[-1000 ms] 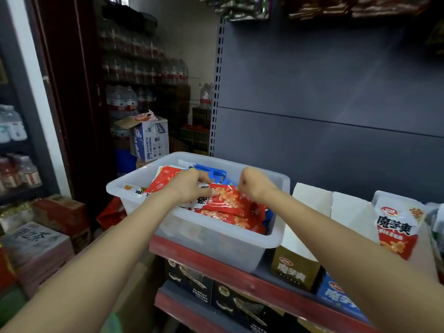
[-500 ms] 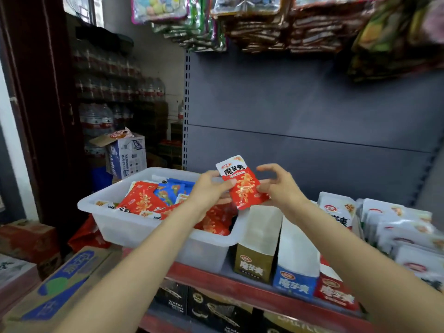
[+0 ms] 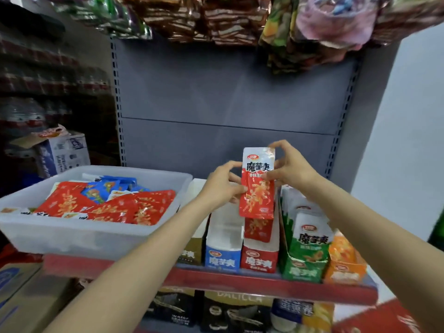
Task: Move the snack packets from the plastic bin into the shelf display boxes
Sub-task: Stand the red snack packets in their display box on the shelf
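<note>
Red packet carried rightward from plastic bin, now upright above red display box. Left hand and right hand both pinch its edges, likely squaring it for matching-colour slot.

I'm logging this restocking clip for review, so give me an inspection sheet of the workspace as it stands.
Surface: red-edged shelf carries the bin and a row of display boxes.
Job's things: plastic bin at the left, still holding red and blue packets; red packet held upright above the red display box, which already holds a red packet; blue display box beside it.
Clutter: green display box and orange display box at the right, both stocked.
Grippers: left hand and right hand both pinch the red packet.
Cables: nothing seen.
Surroundings: hanging snack bags overhead; cardboard carton behind the bin.
</note>
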Available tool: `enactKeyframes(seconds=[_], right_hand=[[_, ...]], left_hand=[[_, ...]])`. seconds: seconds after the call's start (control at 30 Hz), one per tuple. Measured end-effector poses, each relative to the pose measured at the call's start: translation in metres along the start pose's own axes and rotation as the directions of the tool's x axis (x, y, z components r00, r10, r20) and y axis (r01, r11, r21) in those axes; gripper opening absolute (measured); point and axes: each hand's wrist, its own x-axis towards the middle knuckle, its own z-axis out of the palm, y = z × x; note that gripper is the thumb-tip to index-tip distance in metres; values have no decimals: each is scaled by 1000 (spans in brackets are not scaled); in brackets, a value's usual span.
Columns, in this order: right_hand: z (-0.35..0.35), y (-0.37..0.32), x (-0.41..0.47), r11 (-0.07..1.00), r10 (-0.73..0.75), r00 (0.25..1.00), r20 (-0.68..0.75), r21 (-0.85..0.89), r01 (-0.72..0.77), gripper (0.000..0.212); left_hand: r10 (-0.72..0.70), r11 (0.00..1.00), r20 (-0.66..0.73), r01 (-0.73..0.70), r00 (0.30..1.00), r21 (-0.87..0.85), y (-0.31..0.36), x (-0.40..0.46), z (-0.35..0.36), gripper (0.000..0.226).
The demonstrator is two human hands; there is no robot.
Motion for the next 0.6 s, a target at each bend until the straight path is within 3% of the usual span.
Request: enactKeyframes(seconds=[0.2,0.43,0.6], right_hand=[[-10,17,4,966,-41,997,-66,-256,22,59],[-14,16,16,901,-89,995,-41,-429,63,55],[-10,24,24,791,-51,998,37,-609,62,16]], left_hand=[[28,966,-49,-15,998,259,2,17,26,34],[10,952,-85,17,996,306,1,29,31,28],[-14,923,-46,31,999,383,-10,31,32,31]])
